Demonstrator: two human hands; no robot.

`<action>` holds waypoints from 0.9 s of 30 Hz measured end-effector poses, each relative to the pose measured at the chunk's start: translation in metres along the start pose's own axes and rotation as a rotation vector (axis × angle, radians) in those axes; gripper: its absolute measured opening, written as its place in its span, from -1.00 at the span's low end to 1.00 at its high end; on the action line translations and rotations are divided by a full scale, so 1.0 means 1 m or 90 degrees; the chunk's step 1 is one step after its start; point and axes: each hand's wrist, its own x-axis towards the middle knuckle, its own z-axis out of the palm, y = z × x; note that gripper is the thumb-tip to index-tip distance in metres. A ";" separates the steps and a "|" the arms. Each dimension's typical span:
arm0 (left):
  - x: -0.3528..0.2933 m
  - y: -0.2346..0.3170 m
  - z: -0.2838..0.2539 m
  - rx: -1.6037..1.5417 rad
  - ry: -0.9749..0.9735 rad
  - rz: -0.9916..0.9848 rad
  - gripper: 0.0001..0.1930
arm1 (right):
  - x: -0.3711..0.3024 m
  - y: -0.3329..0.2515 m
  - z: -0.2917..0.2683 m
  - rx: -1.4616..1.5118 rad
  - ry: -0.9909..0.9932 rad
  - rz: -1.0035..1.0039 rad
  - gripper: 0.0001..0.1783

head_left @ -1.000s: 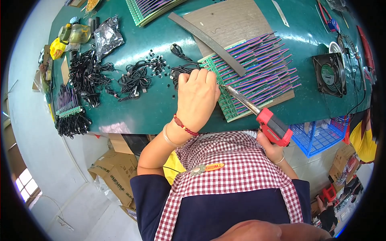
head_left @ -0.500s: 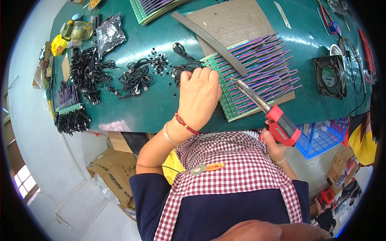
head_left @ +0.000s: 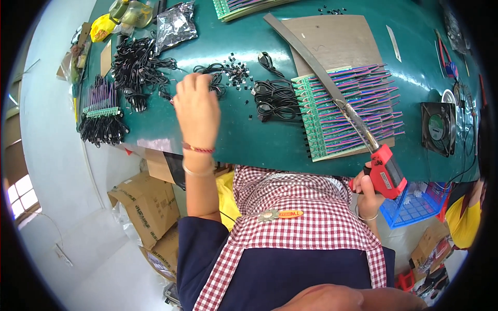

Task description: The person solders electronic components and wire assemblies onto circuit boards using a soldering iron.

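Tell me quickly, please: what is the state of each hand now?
Left hand: blurred, partly curled; cannot tell if holding anything.
Right hand: closed around the red soldering iron.

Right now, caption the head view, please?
Right hand grips a red-handled metal soldering iron; left hand near coiled black cables.

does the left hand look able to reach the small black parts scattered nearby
Probably yes: the left hand is close and nothing visible covers the small black parts, though black cables lie partly between.

open green tabletop (head_left: 259, 144) left of circuit boards (head_left: 315, 123), cable coils (head_left: 274, 94) beyond, bar (head_left: 305, 53) across
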 end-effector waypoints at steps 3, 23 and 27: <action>-0.007 -0.033 0.006 0.045 -0.092 0.007 -0.68 | 0.006 -0.004 0.003 0.008 -0.011 -0.003 -0.66; -0.041 0.071 -0.044 -0.922 -0.397 -0.173 -0.73 | 0.019 -0.043 0.060 0.036 -0.005 -0.008 -0.52; -0.051 0.105 -0.033 -0.843 -0.363 -0.021 -0.82 | 0.033 -0.050 0.082 -0.068 -0.168 -0.057 -0.60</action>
